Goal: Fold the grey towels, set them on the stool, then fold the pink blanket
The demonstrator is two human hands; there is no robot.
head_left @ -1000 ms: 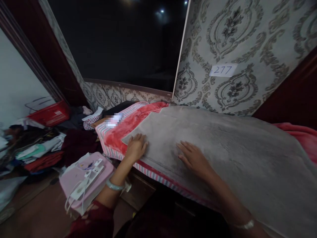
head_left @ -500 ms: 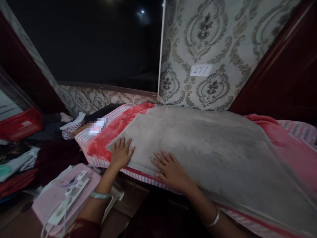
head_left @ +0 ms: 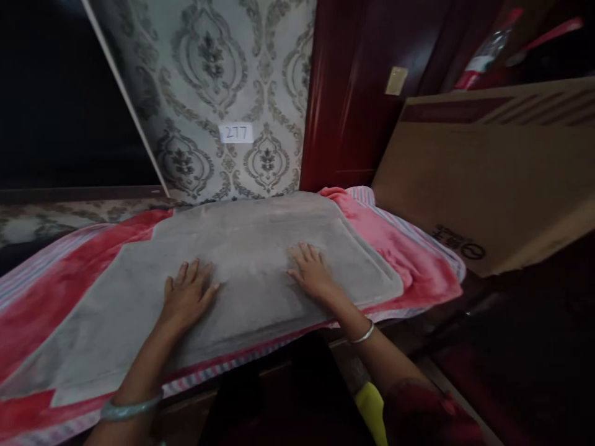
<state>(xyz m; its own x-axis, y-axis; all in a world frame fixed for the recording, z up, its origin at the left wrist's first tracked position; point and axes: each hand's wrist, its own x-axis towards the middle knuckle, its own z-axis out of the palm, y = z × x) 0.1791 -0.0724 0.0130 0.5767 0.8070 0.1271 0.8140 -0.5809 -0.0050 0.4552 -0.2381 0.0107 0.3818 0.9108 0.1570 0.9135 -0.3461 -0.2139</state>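
Note:
A grey plush cloth [head_left: 251,248] lies spread over a red and pink blanket [head_left: 418,266] on a raised surface in front of me. My left hand [head_left: 186,296] rests flat on the grey cloth near its middle, fingers spread. My right hand [head_left: 310,272] lies flat on the cloth further right, fingers stretched out. Neither hand holds anything. A bangle sits on each wrist.
A large cardboard box [head_left: 493,173] stands to the right, past the blanket's edge. Patterned wallpaper with a paper label reading 277 [head_left: 236,132] is behind. A dark red wooden door [head_left: 353,93] stands beside it, a dark screen [head_left: 60,105] at the left.
The view has swung right, bringing the cardboard box and door into sight. Both hands have slid rightwards across the grey cloth, from its left end towards the middle and right.

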